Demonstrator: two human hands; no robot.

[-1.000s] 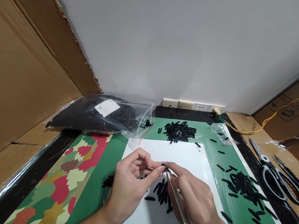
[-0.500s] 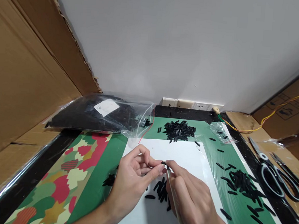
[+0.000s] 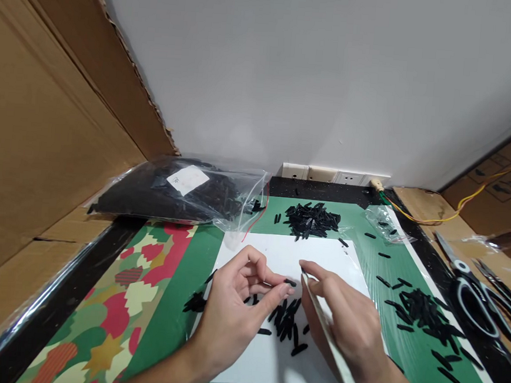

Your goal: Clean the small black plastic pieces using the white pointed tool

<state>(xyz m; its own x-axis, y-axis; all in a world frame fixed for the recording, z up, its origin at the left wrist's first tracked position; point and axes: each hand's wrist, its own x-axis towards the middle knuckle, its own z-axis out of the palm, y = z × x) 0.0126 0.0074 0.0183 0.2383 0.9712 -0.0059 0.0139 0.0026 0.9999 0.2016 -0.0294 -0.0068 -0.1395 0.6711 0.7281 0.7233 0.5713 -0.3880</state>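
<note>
My left hand [image 3: 240, 299] pinches a small black oblong piece [image 3: 290, 283] between thumb and forefinger, above the white sheet [image 3: 251, 247]. Its other fingers are curled. To the right, my right hand [image 3: 349, 317] grips a long, thin, pale strip-like tool [image 3: 334, 348]. The tool's upper end shows at the fingertips, a little apart from the piece; its exact kind is unclear. Below the hands, several similar black pieces [image 3: 286, 321] are scattered on the sheet, partly hidden by my fingers. Another small cluster [image 3: 194, 302] sits just left of my left hand.
A clear bag of black pieces [image 3: 158, 192] lies at the back left. Black piles rest at the back [image 3: 310, 220] and at the right [image 3: 425, 311] on the green mat [image 3: 358, 267]. Scissors [image 3: 472, 303] lie far right. Sockets [image 3: 349, 178] and a yellow cable [image 3: 460, 203] are behind.
My right hand has drawn back to the right with the pale tool, away from the black piece. My left hand still pinches the piece. The whole view has shifted slightly.
</note>
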